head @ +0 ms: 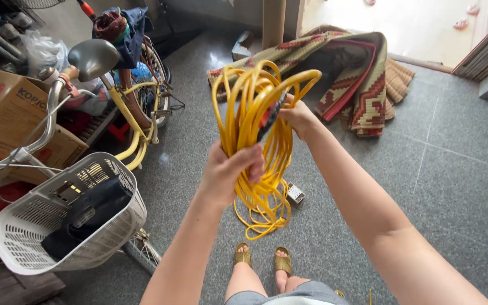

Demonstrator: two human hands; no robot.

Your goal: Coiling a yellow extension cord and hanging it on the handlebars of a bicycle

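Your left hand (227, 169) is clamped around the middle of the yellow cable (258, 141), and your right hand (297, 117) grips its upper loops just beside it. The lower loops hang below your left hand, near the floor socket (295, 194); they could tangle or slip loose, since they hang unevenly, right of the bicycle (114, 107).

Cable coil mid-frame, bicycle left, mat upper right

Cable coil (258, 135) hangs centre, left hand (227, 172) below right hand (297, 117). Socket block (295, 194) on floor (453, 169) behind coil. Bicycle (114, 96) left, its basket (69, 217) lower left, box (7, 113) behind. Mat (357, 73) heaped upper right. Feet (262, 258) bottom centre.
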